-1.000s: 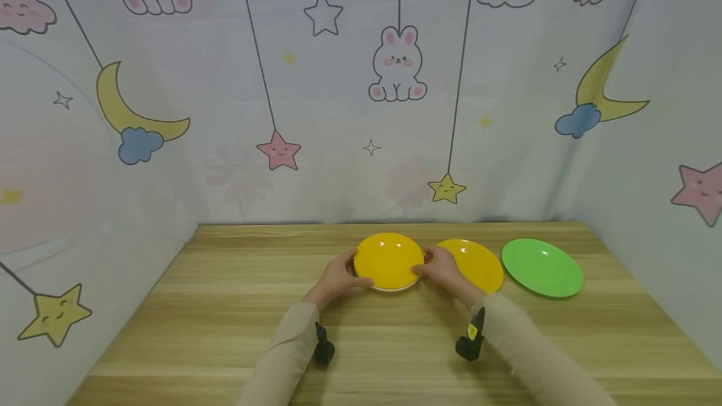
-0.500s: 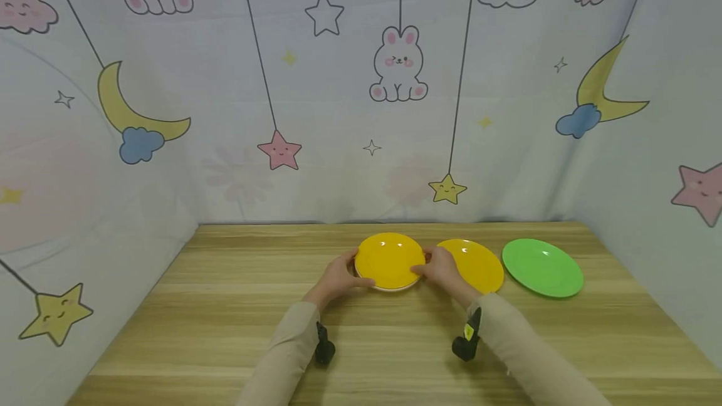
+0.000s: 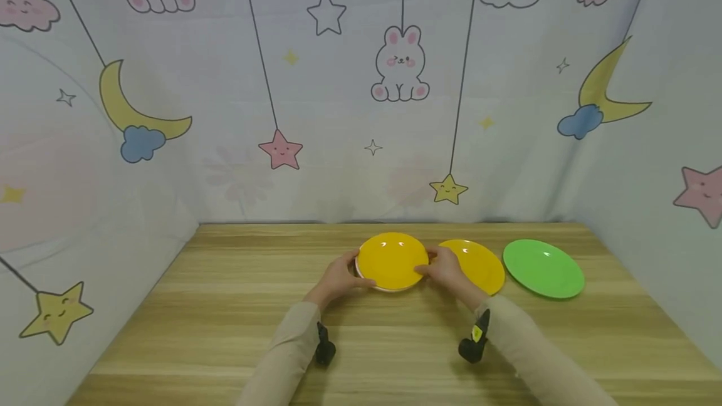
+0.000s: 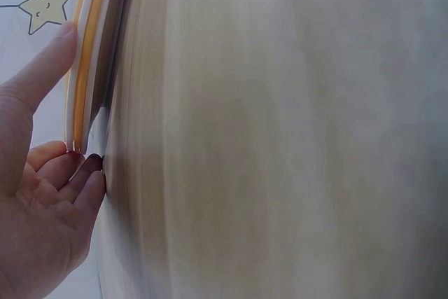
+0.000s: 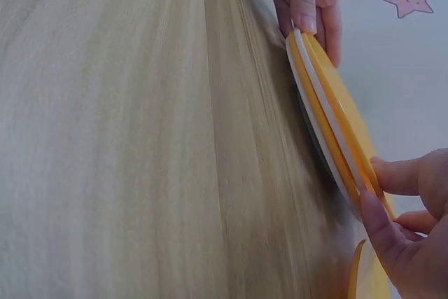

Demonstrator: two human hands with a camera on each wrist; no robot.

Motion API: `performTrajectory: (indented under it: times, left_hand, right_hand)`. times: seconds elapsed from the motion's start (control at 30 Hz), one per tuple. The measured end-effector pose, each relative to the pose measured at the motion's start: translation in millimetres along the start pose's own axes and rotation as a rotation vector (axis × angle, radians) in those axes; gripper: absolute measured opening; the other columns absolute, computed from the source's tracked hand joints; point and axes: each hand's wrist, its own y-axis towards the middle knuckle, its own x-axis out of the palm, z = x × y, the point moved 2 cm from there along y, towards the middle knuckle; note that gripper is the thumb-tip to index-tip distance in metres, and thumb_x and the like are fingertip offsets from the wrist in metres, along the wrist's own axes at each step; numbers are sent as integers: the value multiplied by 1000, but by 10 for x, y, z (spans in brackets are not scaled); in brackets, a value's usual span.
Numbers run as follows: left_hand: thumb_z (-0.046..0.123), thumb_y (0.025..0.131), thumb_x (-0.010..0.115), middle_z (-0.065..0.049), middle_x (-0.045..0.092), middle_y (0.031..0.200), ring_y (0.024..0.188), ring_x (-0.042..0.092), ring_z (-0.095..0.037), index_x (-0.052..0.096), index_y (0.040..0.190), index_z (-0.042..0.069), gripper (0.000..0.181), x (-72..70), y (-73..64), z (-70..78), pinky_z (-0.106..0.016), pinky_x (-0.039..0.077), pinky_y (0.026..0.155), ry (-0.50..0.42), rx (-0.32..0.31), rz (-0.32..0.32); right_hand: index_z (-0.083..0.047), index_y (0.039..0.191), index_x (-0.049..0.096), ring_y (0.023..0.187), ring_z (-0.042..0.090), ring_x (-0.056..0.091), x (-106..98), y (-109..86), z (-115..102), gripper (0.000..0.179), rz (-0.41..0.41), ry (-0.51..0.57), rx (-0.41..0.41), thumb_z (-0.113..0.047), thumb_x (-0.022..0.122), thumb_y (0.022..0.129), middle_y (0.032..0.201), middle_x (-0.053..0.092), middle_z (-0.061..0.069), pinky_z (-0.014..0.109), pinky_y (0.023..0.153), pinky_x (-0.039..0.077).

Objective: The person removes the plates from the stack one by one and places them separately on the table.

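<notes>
A stack of two yellow plates [image 3: 392, 260] with white undersides is held near the back middle of the table in the head view. My left hand [image 3: 338, 281] grips its left side, thumb at the near rim and fingers round the edge. In the left wrist view the fingertips [image 4: 84, 173] bend beneath the stack's edge. Opposite, my right hand [image 3: 448, 271] pinches the right rim. The right wrist view shows the right thumb and fingers around the edge of the upper plate [image 5: 339, 106], which lies over the lower plate [image 5: 318, 110].
Just right of the stack lies another yellow plate [image 3: 479, 268], partly covered by the right hand. Beyond it is a green plate [image 3: 543, 268]. The wooden table [image 3: 395, 343] ends at a printed cloth backdrop [image 3: 327, 93], with cloth on both sides too.
The upper yellow plate and my right hand have shifted very slightly to the right. My left hand has stayed nearly still, and the other plates lie where they were.
</notes>
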Motion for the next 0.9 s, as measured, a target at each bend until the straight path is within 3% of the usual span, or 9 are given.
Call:
performTrajectory:
  times: [0.33,0.57,0.9]
  left_hand:
    - [33,66,81,-17,40,138,128,36,-30,36,136,-3,91,-7,27,-5,-42,29,107,19,-5,-10]
    - [32,65,81,-18,41,137,127,37,-31,37,135,-3,89,-9,19,-5,-43,29,106,32,12,-5]
    - [30,66,81,-19,39,138,128,36,-31,36,135,-5,90,-1,7,6,-43,29,106,15,3,-11]
  right_hand:
    - [2,127,47,70,17,55,-43,-4,-13,56,3,121,-18,-6,70,77,114,50,20,25,59,54]
    - [6,128,42,70,19,56,-60,-85,-39,60,-39,202,-65,-7,71,77,110,48,23,26,58,55]
    - [3,135,35,71,17,58,-51,-57,21,64,-84,239,-18,0,66,80,113,51,23,28,61,56]
